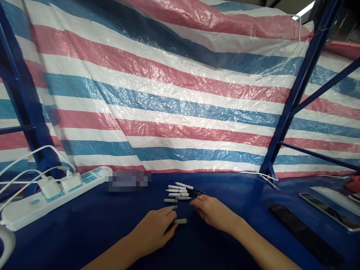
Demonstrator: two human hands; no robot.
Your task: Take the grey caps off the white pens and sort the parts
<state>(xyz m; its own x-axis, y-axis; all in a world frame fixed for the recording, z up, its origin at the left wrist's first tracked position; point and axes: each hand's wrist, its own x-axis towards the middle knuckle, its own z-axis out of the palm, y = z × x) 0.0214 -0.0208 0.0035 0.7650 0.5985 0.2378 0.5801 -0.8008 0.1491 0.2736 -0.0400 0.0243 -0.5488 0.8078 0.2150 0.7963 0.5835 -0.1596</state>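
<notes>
Left hand (153, 230) is gripping a pen (180, 221), its grey end jutting past the curled fingers; right hand (213, 212) is resting half-curled just beside it, grip unclear. Other pens (180, 191) are lying between the hands and the far edge of the desk (222, 183). Open desk is stretching rightward to a phone (326, 210); a power strip (50, 198) is lining the left edge.

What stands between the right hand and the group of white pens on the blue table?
Nothing visible does. The right hand rests just in front of the white pens on the blue table.
</notes>
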